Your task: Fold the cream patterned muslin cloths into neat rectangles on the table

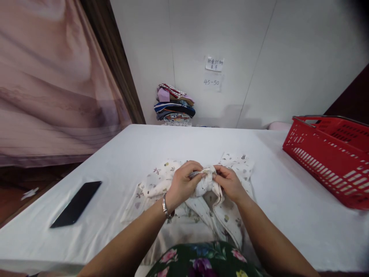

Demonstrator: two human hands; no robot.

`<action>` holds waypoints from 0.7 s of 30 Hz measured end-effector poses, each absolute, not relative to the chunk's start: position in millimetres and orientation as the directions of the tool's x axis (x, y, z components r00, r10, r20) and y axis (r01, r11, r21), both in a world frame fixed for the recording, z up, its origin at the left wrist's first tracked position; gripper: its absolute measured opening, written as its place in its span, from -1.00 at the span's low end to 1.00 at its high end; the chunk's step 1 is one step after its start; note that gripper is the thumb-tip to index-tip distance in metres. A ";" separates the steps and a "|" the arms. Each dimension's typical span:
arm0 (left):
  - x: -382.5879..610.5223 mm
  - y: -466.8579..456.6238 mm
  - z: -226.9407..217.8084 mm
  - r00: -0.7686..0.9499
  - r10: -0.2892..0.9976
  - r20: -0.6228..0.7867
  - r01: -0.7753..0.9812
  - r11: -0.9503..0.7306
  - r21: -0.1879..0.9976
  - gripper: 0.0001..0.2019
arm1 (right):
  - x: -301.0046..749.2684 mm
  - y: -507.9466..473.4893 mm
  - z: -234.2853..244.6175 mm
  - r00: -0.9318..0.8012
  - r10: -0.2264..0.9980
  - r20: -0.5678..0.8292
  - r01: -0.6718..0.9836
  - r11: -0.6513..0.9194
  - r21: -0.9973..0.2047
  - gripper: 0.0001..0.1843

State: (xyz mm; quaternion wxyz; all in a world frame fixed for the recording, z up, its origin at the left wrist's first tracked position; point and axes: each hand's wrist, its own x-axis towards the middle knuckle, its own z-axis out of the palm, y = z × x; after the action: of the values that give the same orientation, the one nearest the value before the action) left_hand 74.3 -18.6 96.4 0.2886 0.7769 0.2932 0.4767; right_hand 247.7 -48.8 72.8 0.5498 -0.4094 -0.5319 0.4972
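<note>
White printed cloth (205, 187), head view: rumpled on the table (161, 144), mid-width, toward its near edge. Left hand (184, 181): thumb and fingers clamped on a bunched part. Right hand (229, 182): pinched on the same bunch, just beside. Phone (77, 204) flat on the table's left side; red basket (319, 152) on its right; clothes (174, 105) stacked beyond its far edge.

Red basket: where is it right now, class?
In the head view, the red basket stands on the right side of the white table, right of the patterned cloth and the right hand.
</note>
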 end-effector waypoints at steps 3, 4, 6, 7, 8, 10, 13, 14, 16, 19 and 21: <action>74.2 -21.3 99.4 0.389 0.698 0.601 0.207 -0.702 0.681 -0.96 | 245.6 -52.4 79.1 -0.055 0.978 0.200 -0.083 0.195 -0.977 -0.78; 74.3 -21.6 100.1 0.395 0.702 0.593 0.216 -0.698 0.683 -0.96 | 245.7 -54.2 82.0 -0.077 0.976 0.205 -0.071 0.199 -0.977 -0.77; 74.3 -21.6 101.0 0.406 0.726 0.556 0.229 -0.669 0.707 -0.96 | 247.0 -57.8 87.2 -0.146 0.970 0.196 -0.053 0.191 -0.980 -0.75; 74.2 -21.4 101.3 0.409 0.740 0.534 0.232 -0.650 0.724 -0.96 | 248.2 -59.3 88.9 -0.177 0.967 0.184 -0.049 0.179 -0.983 -0.74; 74.0 -21.2 101.4 0.410 0.753 0.514 0.231 -0.631 0.740 -0.95 | 249.4 -60.4 89.7 -0.197 0.965 0.172 -0.048 0.165 -0.985 -0.75; 73.5 -21.3 101.6 0.414 0.765 0.493 0.219 -0.609 0.762 -0.94 | 251.4 -61.0 88.7 -0.198 0.970 0.141 -0.056 0.132 -0.990 -0.75; 72.9 -22.5 102.3 0.427 0.744 0.514 0.176 -0.626 0.760 -0.94 | 251.9 -59.3 83.3 -0.132 0.989 0.066 -0.057 0.059 -0.997 -0.71; 72.8 -23.0 102.7 0.434 0.730 0.529 0.159 -0.639 0.752 -0.94 | 251.5 -58.6 81.8 -0.111 0.993 0.044 -0.049 0.039 -0.998 -0.70; 72.5 -23.7 103.7 0.450 0.703 0.551 0.138 -0.664 0.735 -0.95 | 250.6 -57.9 81.0 -0.088 0.996 0.036 -0.007 0.035 -0.999 -0.69; 72.1 -23.1 104.3 0.460 0.697 0.550 0.147 -0.671 0.727 -0.94 | 250.2 -59.5 85.6 -0.128 0.985 0.114 0.097 0.127 -0.987 -0.71; 72.1 -22.1 103.2 0.448 0.721 0.529 0.169 -0.649 0.742 -0.94 | 250.8 -61.4 90.7 -0.185 0.962 0.199 0.157 0.229 -0.961 -0.73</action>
State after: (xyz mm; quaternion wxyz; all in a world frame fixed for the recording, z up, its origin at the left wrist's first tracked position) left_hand 72.1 -22.1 103.2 0.3107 0.7922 0.2809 0.4438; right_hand 250.8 -61.4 90.7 0.4609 -0.4413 -0.6339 0.4370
